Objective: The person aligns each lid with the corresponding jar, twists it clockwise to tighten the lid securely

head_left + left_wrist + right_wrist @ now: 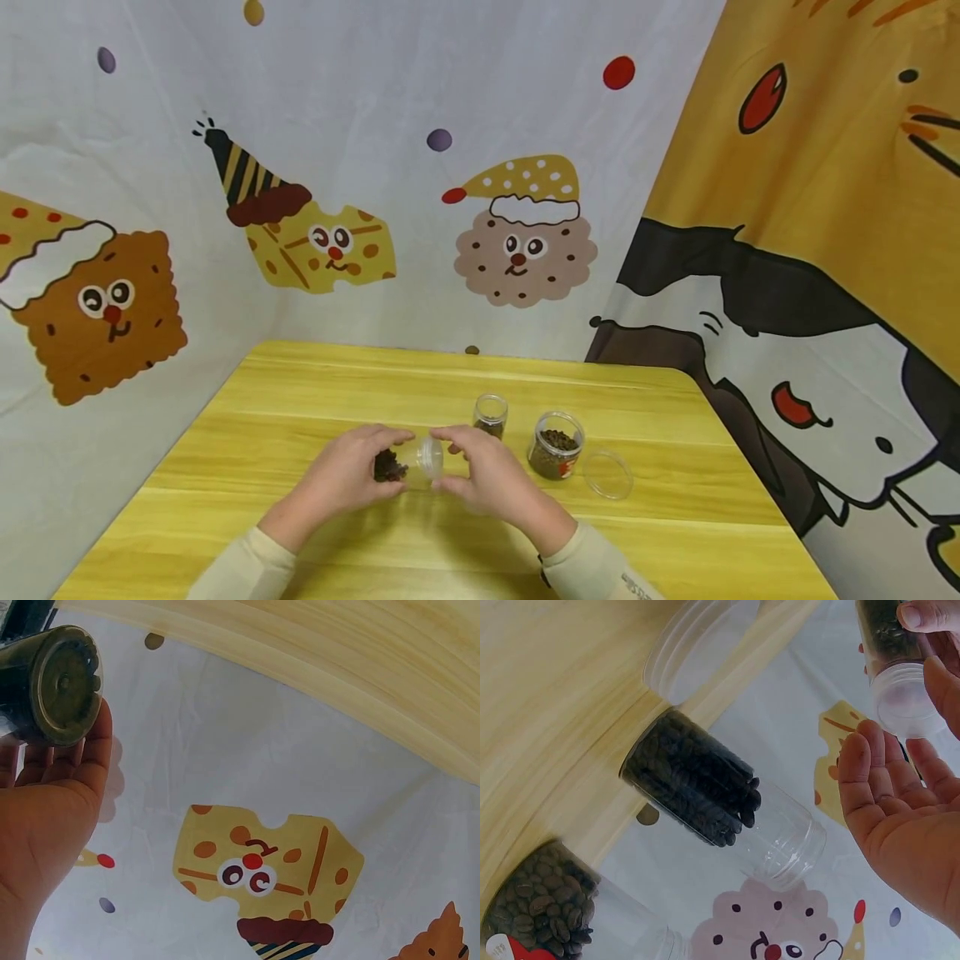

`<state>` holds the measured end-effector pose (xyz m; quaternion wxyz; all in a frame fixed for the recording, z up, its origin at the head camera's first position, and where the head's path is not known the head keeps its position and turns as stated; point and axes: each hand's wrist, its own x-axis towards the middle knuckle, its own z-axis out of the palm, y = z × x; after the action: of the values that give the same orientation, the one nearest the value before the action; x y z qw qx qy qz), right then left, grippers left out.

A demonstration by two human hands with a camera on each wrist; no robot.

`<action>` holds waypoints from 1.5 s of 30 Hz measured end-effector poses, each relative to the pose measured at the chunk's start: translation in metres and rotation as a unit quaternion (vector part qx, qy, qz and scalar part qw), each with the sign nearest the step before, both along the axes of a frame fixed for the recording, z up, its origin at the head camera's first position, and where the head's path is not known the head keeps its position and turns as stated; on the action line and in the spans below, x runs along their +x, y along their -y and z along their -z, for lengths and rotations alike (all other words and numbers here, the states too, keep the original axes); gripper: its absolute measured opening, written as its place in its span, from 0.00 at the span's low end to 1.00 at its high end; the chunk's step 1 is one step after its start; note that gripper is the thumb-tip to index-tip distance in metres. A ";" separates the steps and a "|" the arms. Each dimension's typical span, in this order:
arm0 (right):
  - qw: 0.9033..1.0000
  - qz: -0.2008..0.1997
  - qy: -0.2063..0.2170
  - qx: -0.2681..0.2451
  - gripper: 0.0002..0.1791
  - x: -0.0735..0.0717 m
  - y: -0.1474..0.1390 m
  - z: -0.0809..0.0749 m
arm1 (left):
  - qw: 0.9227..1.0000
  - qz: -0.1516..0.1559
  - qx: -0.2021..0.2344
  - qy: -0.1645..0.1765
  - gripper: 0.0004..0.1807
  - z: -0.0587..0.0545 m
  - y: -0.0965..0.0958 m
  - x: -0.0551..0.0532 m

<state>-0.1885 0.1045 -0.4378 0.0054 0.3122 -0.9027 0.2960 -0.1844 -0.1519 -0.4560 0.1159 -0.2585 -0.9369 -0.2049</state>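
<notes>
A small clear jar (pixel 411 463) with dark coffee beans at its base lies tilted sideways between the hands. My left hand (pixel 350 468) holds it round the bean-filled end; in the left wrist view the jar's round bottom (pixel 66 686) faces the camera. At the other end, my right hand (pixel 491 479) has fingertips and thumb on either side of the clear lid (pixel 431 458). In the right wrist view that lid (pixel 907 697) sits on the jar, with the right hand's (pixel 907 802) fingers spread beside it.
Just beyond the right hand stands an uncovered slim jar (pixel 491 410) of coffee beans. To its right is a wider open jar (pixel 555 446) of browner beans, partly labelled in red. A loose clear lid (pixel 609 475) lies beside that on the wooden table (pixel 675 550).
</notes>
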 end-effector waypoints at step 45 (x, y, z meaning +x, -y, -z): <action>0.999 0.010 -0.001 0.032 0.36 -0.003 0.002 0.004 | 1.000 0.010 -0.007 -0.005 0.38 0.004 -0.001 0.000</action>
<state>-0.1914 0.1026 -0.4415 -0.0004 0.3038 -0.9147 0.2666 -0.1844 -0.1514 -0.4602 0.1164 -0.2695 -0.9352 -0.1979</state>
